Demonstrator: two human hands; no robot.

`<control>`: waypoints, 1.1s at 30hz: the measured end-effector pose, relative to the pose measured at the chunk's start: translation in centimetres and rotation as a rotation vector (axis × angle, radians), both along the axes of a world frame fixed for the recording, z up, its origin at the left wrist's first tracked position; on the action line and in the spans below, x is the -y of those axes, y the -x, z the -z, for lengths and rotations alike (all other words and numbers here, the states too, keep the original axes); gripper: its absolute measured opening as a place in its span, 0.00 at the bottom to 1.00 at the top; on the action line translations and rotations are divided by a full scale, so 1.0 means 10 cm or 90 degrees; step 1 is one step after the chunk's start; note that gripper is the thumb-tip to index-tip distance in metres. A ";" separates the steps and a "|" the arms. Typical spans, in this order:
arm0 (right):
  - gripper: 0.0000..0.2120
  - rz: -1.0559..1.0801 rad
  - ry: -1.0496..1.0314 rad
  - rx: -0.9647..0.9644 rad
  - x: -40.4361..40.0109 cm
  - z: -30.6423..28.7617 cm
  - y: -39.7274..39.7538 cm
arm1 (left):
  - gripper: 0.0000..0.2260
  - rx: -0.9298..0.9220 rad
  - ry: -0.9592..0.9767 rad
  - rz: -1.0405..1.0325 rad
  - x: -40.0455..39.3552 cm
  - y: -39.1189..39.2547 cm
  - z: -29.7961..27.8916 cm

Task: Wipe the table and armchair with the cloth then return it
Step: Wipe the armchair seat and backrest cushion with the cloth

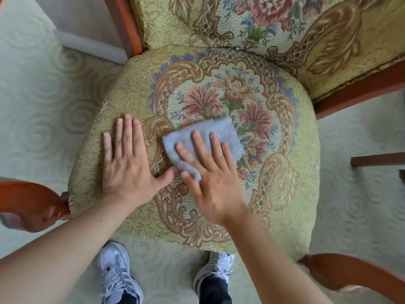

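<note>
Pale green carpet [43, 102] with a swirl pattern all round, and on it the armchair [285, 176], floral tapestry seat framed in reddish wood. Stood right against the seat front, white trainers [116, 275] just below its edge. Pressed the grey cloth [203, 137] flat onto the middle of the seat with the right hand [210, 178], fingers straight and spread, nothing pinched. Laid the left hand [127, 163] just beside it, flat on the fabric, fingers together, thumb near the cloth's edge. Judged to be midway through the armchair stage; table out of view, so impossible to tell whether wiped. Backrest, arms and returning the cloth probably left.
</note>
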State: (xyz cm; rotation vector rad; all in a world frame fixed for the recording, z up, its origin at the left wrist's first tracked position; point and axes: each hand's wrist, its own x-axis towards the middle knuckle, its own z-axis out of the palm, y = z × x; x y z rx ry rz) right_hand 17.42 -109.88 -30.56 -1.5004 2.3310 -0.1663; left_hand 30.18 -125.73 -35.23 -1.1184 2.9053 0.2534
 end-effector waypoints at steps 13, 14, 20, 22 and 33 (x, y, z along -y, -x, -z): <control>0.28 0.306 -0.067 -0.034 -0.74 -0.07 1.03 | 0.54 0.028 0.002 0.002 0.01 -0.02 -0.03; 0.28 0.344 -0.059 -0.035 -0.69 -0.06 1.13 | 0.54 0.029 0.001 0.002 0.01 -0.02 -0.03; 0.25 0.411 -0.048 -0.053 -0.02 -0.01 1.00 | 0.54 0.021 0.013 -0.004 -0.01 -0.01 0.00; 0.26 0.248 -0.016 -0.034 0.26 -0.01 0.62 | 0.54 0.010 0.015 -0.006 -0.01 0.00 0.00; 0.27 0.147 0.004 -0.089 -0.05 0.06 0.58 | 0.55 0.033 0.002 -0.002 0.00 -0.01 -0.04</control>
